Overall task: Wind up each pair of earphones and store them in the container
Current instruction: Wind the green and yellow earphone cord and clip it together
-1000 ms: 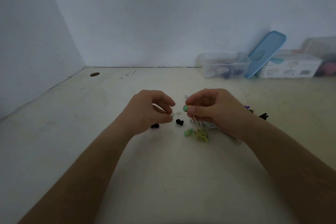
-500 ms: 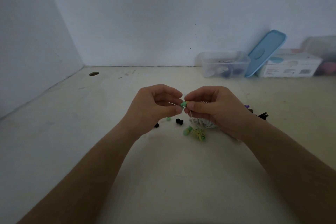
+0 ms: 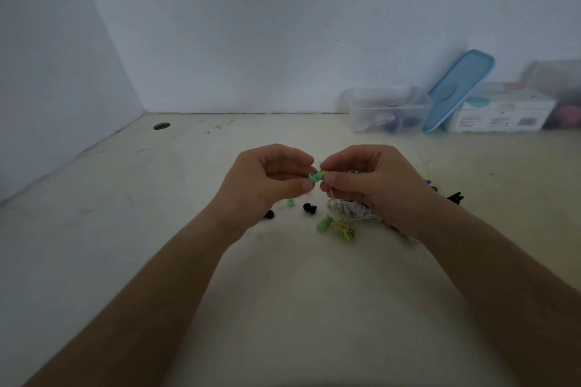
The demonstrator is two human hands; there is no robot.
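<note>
The green earbud [image 3: 315, 177] is held up above the pale surface [image 3: 283, 308], caught between both hands. The left hand [image 3: 267, 179] pinches its soft rubbery tip from the left, and the right hand [image 3: 371, 185] pinches the body from the right, fingers curled. Its thin yellow-green cord [image 3: 341, 226] drops and lies tangled below, beside a wound whitish bundle [image 3: 352, 210]. The clear plastic container [image 3: 388, 110] stands well behind, on the right hand's side.

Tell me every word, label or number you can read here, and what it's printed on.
No text here can be read.
On the white box: dark printed patches on the front, too blurred to read.
On the blue lid: an oval mark, no legible letters.
On the green earphone pinched by the left hand and right hand: no writing visible.
</note>
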